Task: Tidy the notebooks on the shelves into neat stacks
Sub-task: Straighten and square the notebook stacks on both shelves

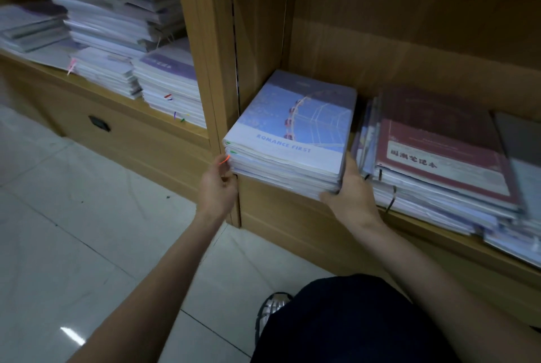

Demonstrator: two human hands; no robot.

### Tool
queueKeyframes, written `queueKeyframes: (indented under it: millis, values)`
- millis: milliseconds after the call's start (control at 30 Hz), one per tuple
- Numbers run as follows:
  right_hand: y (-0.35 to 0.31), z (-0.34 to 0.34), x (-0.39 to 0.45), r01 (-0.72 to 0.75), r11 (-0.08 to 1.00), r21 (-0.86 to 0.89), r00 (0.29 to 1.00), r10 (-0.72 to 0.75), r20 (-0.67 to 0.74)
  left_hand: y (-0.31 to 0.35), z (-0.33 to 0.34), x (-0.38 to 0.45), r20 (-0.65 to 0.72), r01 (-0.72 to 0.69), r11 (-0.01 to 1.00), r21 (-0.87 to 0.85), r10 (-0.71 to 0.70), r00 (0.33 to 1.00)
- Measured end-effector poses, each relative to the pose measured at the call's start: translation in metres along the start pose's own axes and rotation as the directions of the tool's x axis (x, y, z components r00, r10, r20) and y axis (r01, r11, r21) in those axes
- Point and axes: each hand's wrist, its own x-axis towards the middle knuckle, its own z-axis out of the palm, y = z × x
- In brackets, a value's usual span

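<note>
A stack of notebooks [289, 140] is being held at the near left corner of the right shelf compartment [292, 210], close against the upright divider [216, 99], probably so that its edges are being squared there. It is being clasped from 2 sides: the left hand [218, 187] is being pressed to the near left corner, fingers curled on the edges, and the right hand [351, 190] is gripping the near right corner with its thumb under the bottom. Just to the right, a looser pile with a maroon notebook [439, 157] on top is spreading out, not yet tidied. More piles [117, 40] are lying in the left compartment.
</note>
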Motion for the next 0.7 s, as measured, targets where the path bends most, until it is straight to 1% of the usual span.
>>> queueKeyframes:
  millis: [100, 167, 400, 567, 700]
  values:
    - [0.003, -0.004, 0.004, 0.006, 0.999, -0.054, 1.000, -0.006, 0.000, -0.001, -0.023, 0.019, 0.217, -0.002, 0.997, -0.078, 0.019, 0.976]
    - [0.002, -0.002, 0.003, 0.007, 0.998, -0.062, 1.000, -0.007, -0.006, -0.002, -0.028, 0.028, 0.294, -0.002, 0.998, -0.061, 0.020, 0.956]
    - [0.005, 0.002, 0.002, 0.020, 0.993, -0.117, 0.998, -0.027, -0.059, -0.003, -0.021, 0.041, 0.342, -0.053, 0.998, -0.019, 0.056, 0.938]
    - [0.008, 0.002, 0.004, 0.020, 0.987, -0.160, 0.998, -0.029, -0.058, -0.004, -0.019, 0.050, 0.335, -0.047, 0.998, 0.031, 0.034, 0.942]
    - [0.010, 0.002, 0.006, 0.019, 0.986, -0.163, 0.998, -0.030, -0.060, -0.002, -0.018, 0.046, 0.344, -0.076, 0.996, 0.048, 0.055, 0.937]
